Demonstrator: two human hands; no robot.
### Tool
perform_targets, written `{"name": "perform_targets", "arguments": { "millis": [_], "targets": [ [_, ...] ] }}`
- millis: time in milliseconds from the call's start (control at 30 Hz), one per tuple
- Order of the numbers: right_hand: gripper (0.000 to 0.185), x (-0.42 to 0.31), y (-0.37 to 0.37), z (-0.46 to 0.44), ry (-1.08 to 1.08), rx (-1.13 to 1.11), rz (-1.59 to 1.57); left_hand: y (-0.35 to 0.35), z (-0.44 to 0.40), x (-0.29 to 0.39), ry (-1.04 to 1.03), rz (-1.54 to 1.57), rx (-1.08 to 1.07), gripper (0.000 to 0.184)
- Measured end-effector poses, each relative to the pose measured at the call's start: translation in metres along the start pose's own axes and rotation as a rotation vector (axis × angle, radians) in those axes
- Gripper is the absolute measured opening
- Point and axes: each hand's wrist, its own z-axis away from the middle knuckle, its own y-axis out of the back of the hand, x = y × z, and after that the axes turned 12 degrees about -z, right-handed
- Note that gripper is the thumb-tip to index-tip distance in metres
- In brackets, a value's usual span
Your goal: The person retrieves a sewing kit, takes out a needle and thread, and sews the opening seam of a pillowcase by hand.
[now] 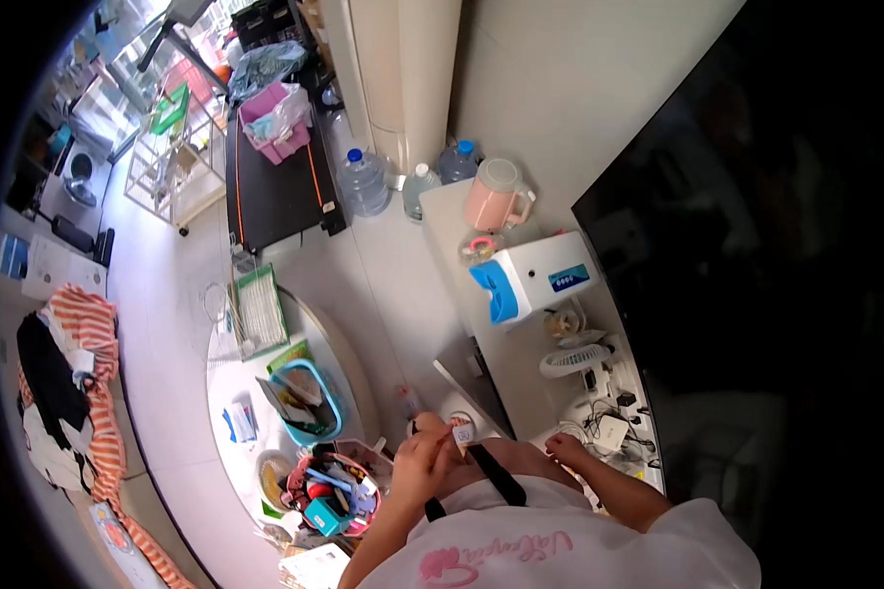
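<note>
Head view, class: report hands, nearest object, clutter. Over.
Left hand at small white container, grip unclear. Right hand near square white device. Pink basket beside left forearm.

The print on the small white item (464, 433) by the left hand (420, 466) is too small to read, and whether that hand grips it cannot be made out. Whether the right hand (563, 450) holds anything is equally unclear. The bottom edge cuts off the white shirt (599, 555).

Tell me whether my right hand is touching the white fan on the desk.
Apart. The head view shows the right hand lower in the picture than the white fan, with a visible stretch of desk between them.
</note>
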Motion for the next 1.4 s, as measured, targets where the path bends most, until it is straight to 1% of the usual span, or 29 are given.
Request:
{"name": "perform_targets", "arguments": {
  "millis": [100, 133, 167, 233, 300, 367, 433, 500, 567, 633, 667, 733, 800, 900, 967, 1067, 1100, 1200, 1233, 1300, 1367, 1400],
  "targets": [
    [0.028, -0.03, -0.026, -0.036, 0.242, -0.007, -0.056, 0.006, -0.048, -0.008, -0.044, -0.045, -0.015, 0.021],
    [0.031, -0.074, -0.037, -0.03, 0.265, -0.039, -0.114, 0.008, -0.063, -0.017, -0.037, -0.042, -0.035, 0.021],
    [0.035, -0.135, -0.049, -0.022, 0.286, -0.068, -0.174, 0.01, -0.08, -0.027, -0.033, -0.037, -0.058, 0.021],
    [0.037, -0.203, -0.088, -0.047, 0.323, -0.173, -0.465, 0.015, -0.116, -0.049, -0.05, -0.02, -0.074, 0.02],
    [0.036, -0.287, -0.116, -0.071, 0.162, -0.224, -0.599, 0.025, -0.152, -0.074, -0.028, 0.01, -0.11, 0.019],
    [0.032, -0.337, -0.148, -0.128, 0.041, -0.17, -0.974, 0.041, -0.195, -0.099, 0.034, 0.047, -0.138, 0.019],
    [0.035, -0.373, -0.167, -0.202, -0.098, -0.094, -1.16, 0.065, -0.226, -0.117, 0.163, 0.094, -0.148, 0.019],
    [0.043, -0.391, -0.177, -0.29, -0.201, 0.128, -1.35, 0.081, -0.244, -0.148, 0.339, 0.114, -0.124, 0.02],
    [0.052, -0.449, -0.151, -0.319, -0.452, 0.486, -1.395, 0.089, -0.251, -0.191, 0.485, 0.115, -0.117, 0.021],
    [0.065, -0.452, -0.145, -0.375, -0.336, 0.773, -1.533, 0.093, -0.246, -0.234, 0.606, 0.103, -0.121, 0.023],
    [0.081, -0.454, -0.136, -0.39, -0.365, 0.83, -1.575, 0.096, -0.242, -0.251, 0.666, 0.119, -0.152, 0.023],
    [0.099, -0.44, -0.123, -0.426, -0.291, 1.0, -1.612, 0.102, -0.236, -0.279, 0.786, 0.15, -0.209, 0.024],
    [0.098, -0.42, -0.121, -0.452, -0.194, 1.059, -1.585, 0.106, -0.231, -0.299, 0.835, 0.154, -0.26, 0.025],
    [0.095, -0.438, -0.108, -0.436, -0.182, 0.944, -1.555, 0.098, -0.228, -0.312, 0.862, 0.223, -0.245, 0.026],
    [0.092, -0.442, -0.11, -0.43, -0.153, 0.935, -1.576, 0.091, -0.224, -0.314, 0.854, 0.258, -0.216, 0.025],
    [0.085, -0.436, -0.117, -0.431, -0.166, 0.949, -1.61, 0.079, -0.229, -0.289, 0.901, 0.365, -0.143, 0.025],
    [0.085, -0.438, -0.122, -0.422, -0.149, 0.898, -1.581, 0.072, -0.225, -0.282, 0.853, 0.356, -0.13, 0.025],
    [0.085, -0.447, -0.148, -0.375, -0.067, 0.681, -1.478, 0.06, -0.221, -0.233, 0.873, 0.352, -0.111, 0.025],
    [0.084, -0.452, -0.157, -0.359, -0.022, 0.585, -1.438, 0.052, -0.212, -0.219, 0.832, 0.353, -0.081, 0.024],
    [0.086, -0.451, -0.172, -0.313, 0.073, 0.376, -1.32, 0.03, -0.182, -0.196, 0.761, 0.347, -0.013, 0.023],
    [0.088, -0.457, -0.179, -0.261, 0.195, 0.159, -1.169, 0.016, -0.155, -0.168, 0.745, 0.323, -0.036, 0.024],
    [0.089, -0.46, -0.177, -0.225, 0.221, 0.048, -1.077, 0.007, -0.135, -0.152, 0.748, 0.316, -0.048, 0.025]
  ]
}}
